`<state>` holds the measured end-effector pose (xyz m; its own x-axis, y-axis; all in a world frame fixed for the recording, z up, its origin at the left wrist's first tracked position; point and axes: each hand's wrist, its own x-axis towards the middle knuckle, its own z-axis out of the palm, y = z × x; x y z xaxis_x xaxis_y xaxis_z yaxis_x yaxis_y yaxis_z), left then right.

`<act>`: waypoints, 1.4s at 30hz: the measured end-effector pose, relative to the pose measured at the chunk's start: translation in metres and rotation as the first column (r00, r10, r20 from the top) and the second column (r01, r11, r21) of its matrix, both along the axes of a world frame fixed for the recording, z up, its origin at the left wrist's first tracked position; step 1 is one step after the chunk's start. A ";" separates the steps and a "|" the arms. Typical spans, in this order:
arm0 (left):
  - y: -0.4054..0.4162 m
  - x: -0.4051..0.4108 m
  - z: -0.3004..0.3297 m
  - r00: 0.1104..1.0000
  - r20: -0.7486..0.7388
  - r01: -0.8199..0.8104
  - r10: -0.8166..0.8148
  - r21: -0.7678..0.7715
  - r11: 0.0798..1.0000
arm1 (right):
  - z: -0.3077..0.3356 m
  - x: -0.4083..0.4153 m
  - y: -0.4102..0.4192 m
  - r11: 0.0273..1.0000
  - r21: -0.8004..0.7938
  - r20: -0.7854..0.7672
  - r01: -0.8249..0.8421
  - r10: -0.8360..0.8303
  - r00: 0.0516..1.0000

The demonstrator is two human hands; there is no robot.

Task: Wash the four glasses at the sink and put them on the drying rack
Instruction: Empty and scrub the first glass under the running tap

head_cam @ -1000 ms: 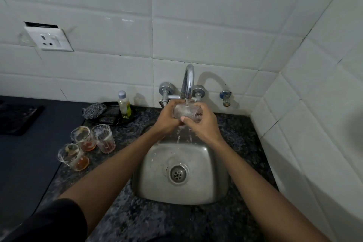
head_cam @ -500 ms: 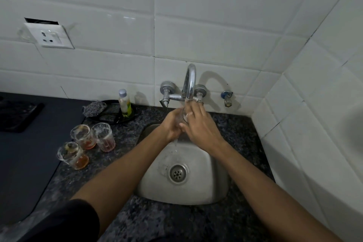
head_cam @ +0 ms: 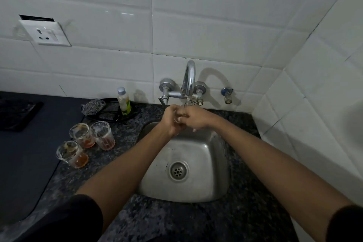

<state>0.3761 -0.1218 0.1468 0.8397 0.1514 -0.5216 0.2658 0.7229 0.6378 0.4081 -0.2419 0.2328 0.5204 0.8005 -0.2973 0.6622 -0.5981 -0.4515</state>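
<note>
Your hands have dropped a little from the spout since half a second ago. Your left hand (head_cam: pixel 172 122) and right hand (head_cam: pixel 193 117) are pressed together over the sink (head_cam: pixel 216 179), both curled round the glass (head_cam: pixel 185 107); only its rim shows above your knuckles, under the tap (head_cam: pixel 189 78). The three dirty glasses (head_cam: pixel 86 140) have not moved on the counter (head_cam: pixel 125 137), left of the sink. The bottle (head_cam: pixel 124 101) has a label, but its writing is too small to read.
</note>
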 end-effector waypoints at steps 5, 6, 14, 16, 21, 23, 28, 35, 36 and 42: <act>0.011 0.002 0.003 0.995 -0.063 0.085 -0.078 0.113 0.990 | 0.001 0.003 -0.011 0.930 -0.237 0.422 -0.281 0.359 0.832; 0.010 0.002 0.005 0.996 -0.051 0.074 -0.069 0.112 0.991 | -0.003 0.001 -0.010 0.929 -0.261 0.456 -0.262 0.358 0.815; 0.002 0.001 -0.006 0.991 -0.082 0.115 -0.108 0.081 0.990 | 0.007 0.004 -0.001 0.914 -0.318 0.287 -0.253 0.347 0.893; 0.005 0.002 -0.002 0.979 -0.112 0.181 -0.170 0.098 0.979 | 0.007 0.005 -0.008 0.878 -0.389 0.430 -0.277 0.439 0.789; 0.002 0.005 0.006 0.996 -0.057 0.071 -0.070 0.012 0.997 | 0.006 -0.001 0.003 0.928 -0.284 0.473 -0.240 0.354 0.807; 0.000 0.002 0.005 0.998 -0.049 0.037 -0.037 0.000 0.999 | 0.006 0.005 0.008 0.919 -0.301 0.395 -0.254 0.363 0.844; 0.006 0.002 0.007 0.984 -0.116 0.144 -0.134 0.082 0.986 | 0.005 0.003 -0.002 0.827 -0.461 0.498 -0.322 0.541 0.677; 0.005 0.006 -0.004 0.995 -0.104 -0.015 0.009 -0.058 0.998 | -0.002 -0.001 0.009 0.946 -0.238 0.332 -0.218 0.291 0.897; 0.006 0.006 -0.004 0.993 -0.113 0.010 -0.017 -0.063 0.998 | 0.001 -0.001 0.007 0.931 -0.284 0.366 -0.230 0.326 0.872; 0.006 0.008 0.007 0.987 -0.121 0.109 -0.102 0.052 0.993 | 0.000 -0.002 -0.001 0.922 -0.295 0.393 -0.252 0.358 0.847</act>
<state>0.3842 -0.1162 0.1535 0.7859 0.0986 -0.6105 0.4142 0.6491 0.6380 0.4066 -0.2433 0.2328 0.3782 0.8789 -0.2907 0.9229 -0.3826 0.0439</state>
